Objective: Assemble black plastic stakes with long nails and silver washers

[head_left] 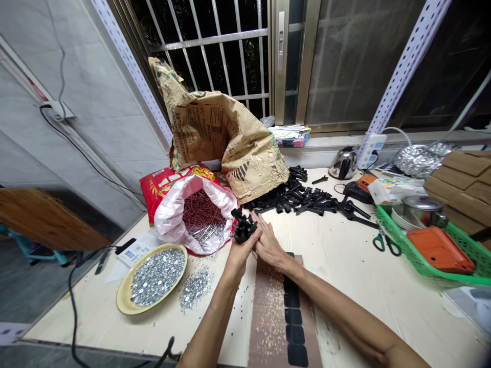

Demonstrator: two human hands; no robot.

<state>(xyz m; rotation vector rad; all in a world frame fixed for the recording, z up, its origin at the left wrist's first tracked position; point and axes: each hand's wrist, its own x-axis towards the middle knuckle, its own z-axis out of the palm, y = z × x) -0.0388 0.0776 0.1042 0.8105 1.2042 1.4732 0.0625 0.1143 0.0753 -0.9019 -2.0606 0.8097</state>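
Observation:
My left hand (241, 251) is closed around a bunch of small black plastic parts (244, 226), whose thicker ends stick up past the thumb. Against it lies my right hand (270, 245), its fingers bent round the far side of the same bunch; their tips are partly hidden. Beyond the hands spreads a loose pile of long black plastic parts (307, 198). Under my wrists is a brown strip (264, 312) scattered with tiny pale bits, with a row of black rounded-square pads (294, 317) along it.
Left stands an open red-and-white sack (172, 220) of dark red and silvery screws or nails, before a torn paper bag (253, 163). A yellow dish (123, 296) holds metal washers; others lie beside it. Right are scissors (383, 243), a green basket (425, 273), a kettle (342, 164) and cardboard boxes (460, 189).

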